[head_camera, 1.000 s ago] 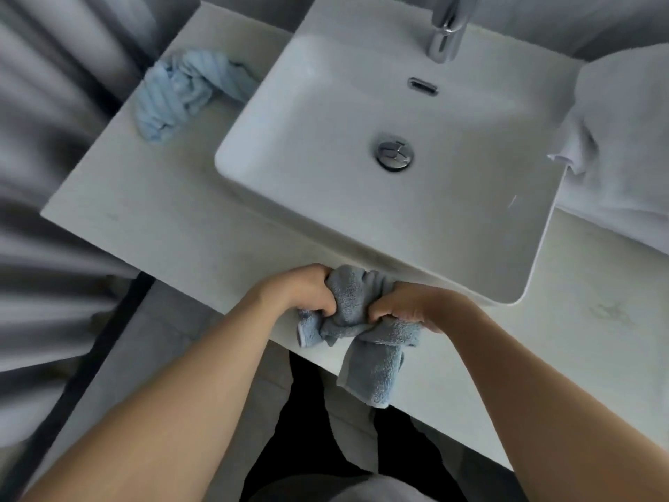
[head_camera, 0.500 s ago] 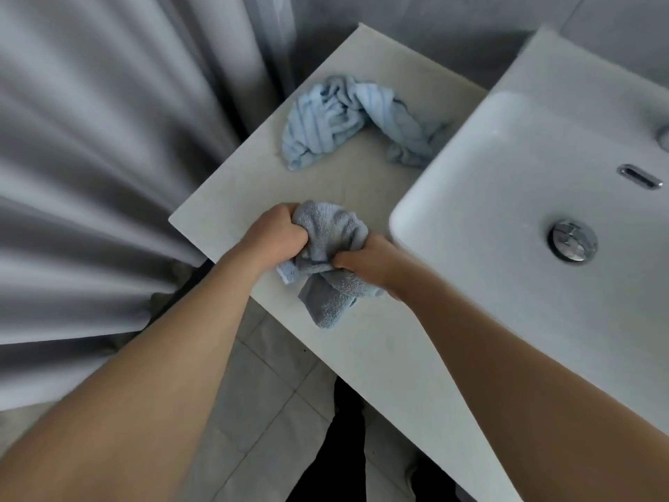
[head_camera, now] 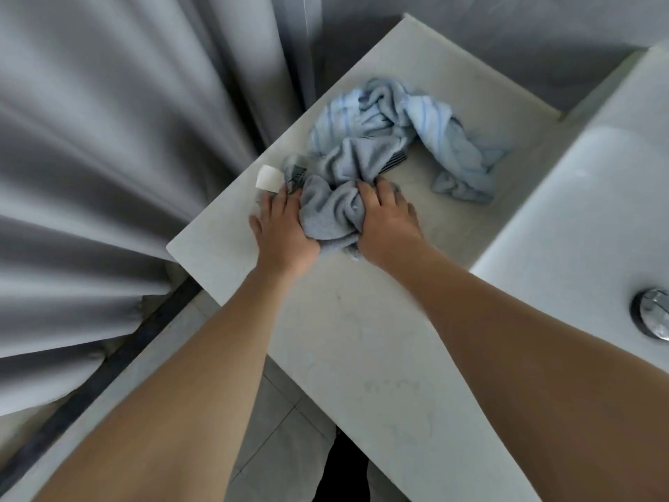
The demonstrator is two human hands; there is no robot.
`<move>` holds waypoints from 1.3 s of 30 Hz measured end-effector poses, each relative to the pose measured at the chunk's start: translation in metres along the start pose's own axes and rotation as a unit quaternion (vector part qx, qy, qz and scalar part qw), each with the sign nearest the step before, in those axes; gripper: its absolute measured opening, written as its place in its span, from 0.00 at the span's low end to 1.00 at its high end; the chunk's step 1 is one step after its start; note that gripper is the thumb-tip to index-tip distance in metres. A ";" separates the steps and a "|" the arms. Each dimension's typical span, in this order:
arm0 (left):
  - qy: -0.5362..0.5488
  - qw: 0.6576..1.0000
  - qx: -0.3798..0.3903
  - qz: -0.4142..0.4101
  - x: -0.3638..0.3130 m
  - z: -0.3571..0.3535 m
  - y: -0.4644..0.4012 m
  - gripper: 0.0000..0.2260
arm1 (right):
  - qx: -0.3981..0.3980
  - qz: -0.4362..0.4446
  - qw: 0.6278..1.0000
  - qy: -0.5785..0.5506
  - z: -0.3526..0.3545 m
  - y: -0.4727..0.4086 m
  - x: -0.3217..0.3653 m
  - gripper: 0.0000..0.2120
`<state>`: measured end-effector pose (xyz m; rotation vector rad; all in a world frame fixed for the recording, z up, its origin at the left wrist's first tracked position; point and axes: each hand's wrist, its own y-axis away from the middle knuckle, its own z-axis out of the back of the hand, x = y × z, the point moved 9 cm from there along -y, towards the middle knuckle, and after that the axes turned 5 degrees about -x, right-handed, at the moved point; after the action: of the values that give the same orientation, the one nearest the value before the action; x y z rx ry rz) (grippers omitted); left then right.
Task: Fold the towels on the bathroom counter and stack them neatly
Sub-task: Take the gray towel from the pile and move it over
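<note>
Just pale counter — grey curtain alongside.

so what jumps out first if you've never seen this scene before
Both hands, left and right, press on a crumpled grey towel in the middle of the counter. Just behind it lies a second, striped light-blue towel, bunched and unfolded. A small white label sticks out at the grey towel's left end, and the white sink fills the right edge.

Soft dim daylight, slight blur, wide-angle edge distortion
</note>
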<state>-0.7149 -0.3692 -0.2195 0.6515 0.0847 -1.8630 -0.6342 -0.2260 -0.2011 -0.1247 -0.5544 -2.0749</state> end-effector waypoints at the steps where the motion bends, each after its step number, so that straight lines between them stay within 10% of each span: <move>1: -0.015 1.000 -0.016 -0.006 0.000 -0.004 -0.002 0.32 | -0.012 0.001 1.000 0.005 -0.004 -0.002 -0.001 0.44; 14: -0.073 0.981 -0.164 -0.078 -0.011 0.008 -0.019 0.31 | -0.028 -0.004 0.999 0.035 -0.011 -0.029 0.002 0.36; 22: -0.066 0.985 -0.105 -0.123 -0.012 0.015 -0.016 0.34 | 0.020 0.017 0.999 0.035 0.015 -0.010 0.002 0.42; 31: -0.037 0.930 -0.189 -0.312 -0.099 0.057 0.104 0.25 | -0.260 0.083 0.962 -0.003 0.135 0.130 -0.046 0.29; 39: 0.002 0.893 -0.151 -0.424 -0.228 0.006 0.199 0.20 | -0.294 -0.018 0.956 -0.019 0.144 0.247 -0.172 0.27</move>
<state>-0.4862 -0.2561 -0.0572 0.4162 0.7511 -2.6023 -0.3546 -0.1389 -0.0420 -0.5013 0.0573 -2.2182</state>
